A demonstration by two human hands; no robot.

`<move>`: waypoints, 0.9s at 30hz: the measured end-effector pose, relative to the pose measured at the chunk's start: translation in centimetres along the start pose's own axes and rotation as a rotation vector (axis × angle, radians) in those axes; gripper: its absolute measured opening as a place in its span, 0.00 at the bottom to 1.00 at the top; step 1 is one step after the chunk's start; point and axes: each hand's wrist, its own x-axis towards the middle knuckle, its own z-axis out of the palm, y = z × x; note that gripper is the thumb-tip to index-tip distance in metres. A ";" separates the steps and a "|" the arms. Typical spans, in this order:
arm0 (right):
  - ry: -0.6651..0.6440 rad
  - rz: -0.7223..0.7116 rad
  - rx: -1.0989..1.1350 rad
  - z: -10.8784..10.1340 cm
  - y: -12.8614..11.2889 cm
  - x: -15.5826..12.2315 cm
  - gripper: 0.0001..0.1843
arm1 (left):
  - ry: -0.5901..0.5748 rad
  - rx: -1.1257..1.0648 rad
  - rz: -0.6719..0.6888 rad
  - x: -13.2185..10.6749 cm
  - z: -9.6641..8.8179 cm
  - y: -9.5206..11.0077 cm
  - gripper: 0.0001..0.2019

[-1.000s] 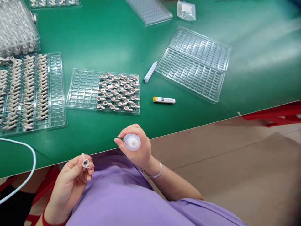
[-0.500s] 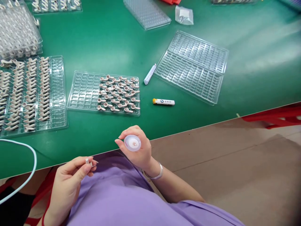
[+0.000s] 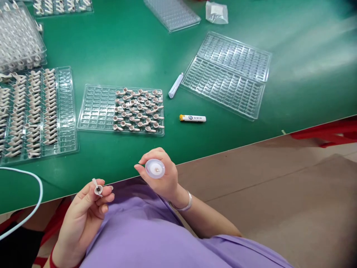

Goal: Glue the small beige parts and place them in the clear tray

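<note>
My left hand (image 3: 83, 212) is at the table's near edge and pinches a small beige earpiece-like part (image 3: 97, 189), its round cup end facing up. My right hand (image 3: 163, 178) is curled round a small round white container (image 3: 155, 168) with a pale dab in its middle, held just in front of the table edge. Straight ahead lies a clear tray (image 3: 96, 108) whose right half carries several of the same beige parts (image 3: 138, 110). A larger clear tray (image 3: 65, 111) at the left holds rows of several more.
On the green table (image 3: 125, 48) lie a white pen-like cap (image 3: 175, 85), a white lighter with a yellow end (image 3: 193, 118), two overlapping empty clear trays (image 3: 227, 74), another tray (image 3: 171, 13), a small plastic bag (image 3: 216, 12) and a stacked tray (image 3: 19, 37). A white cable (image 3: 33, 178) loops at left.
My left hand turned the small part between its fingers, tilting it flat and then back with the cup end up. The right hand and its container stayed almost still.
</note>
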 end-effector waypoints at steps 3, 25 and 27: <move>0.002 -0.001 0.002 0.0 0.1 0.0 0.14 | -0.031 -0.041 -0.023 0.6 -0.7 -0.1 0.11; -0.005 0.002 0.002 -0.1 0.2 -0.1 0.14 | 0.029 -0.081 -0.129 0.6 -0.2 0.4 0.20; -0.004 0.008 0.002 -0.1 0.2 -0.2 0.14 | 0.030 -0.071 -0.127 0.7 -0.2 0.4 0.20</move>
